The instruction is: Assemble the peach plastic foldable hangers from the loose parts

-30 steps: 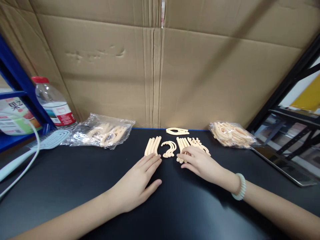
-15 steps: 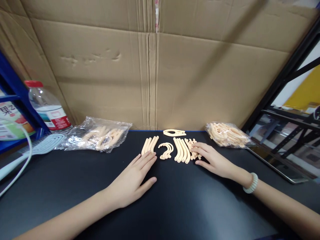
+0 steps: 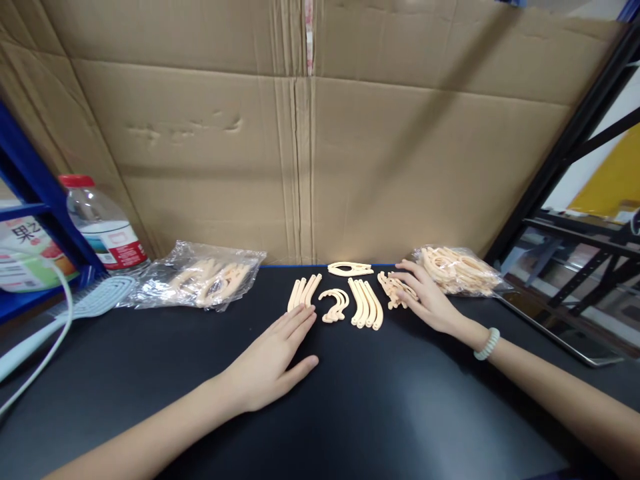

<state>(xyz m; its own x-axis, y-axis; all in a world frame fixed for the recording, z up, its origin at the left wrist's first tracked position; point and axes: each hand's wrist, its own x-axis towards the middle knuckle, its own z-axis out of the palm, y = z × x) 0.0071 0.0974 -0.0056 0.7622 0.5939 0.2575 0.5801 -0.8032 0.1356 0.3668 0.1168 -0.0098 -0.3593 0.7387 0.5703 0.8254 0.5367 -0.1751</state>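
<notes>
My left hand [image 3: 273,360] lies flat with fingers stretched out, its fingertips at the lower ends of several cream curved plastic arms [image 3: 303,291]. To their right lies a small stack of cream hooks [image 3: 335,304], then another row of curved arms [image 3: 365,304]. My right hand [image 3: 431,300] has its fingers spread over a pile of small cream plastic pieces [image 3: 393,288], touching its right side; nothing is seen gripped. Behind the rows lies a cream folding hanger [image 3: 350,269]. Parts of the small pile are hidden under my right fingers.
Clear plastic bags of cream hanger pieces lie at the left [image 3: 205,277] and right [image 3: 457,270]. A pale blue hairbrush [image 3: 100,298], a white cable [image 3: 64,327] and a red-capped bottle [image 3: 107,227] are at the left. A cardboard wall [image 3: 215,153] stands behind. A flat glossy device [image 3: 565,330] lies at right.
My right hand has moved slightly right and away from me, and the small pieces now sit apart from the right row of arms. My left hand stays beside the left arms.
</notes>
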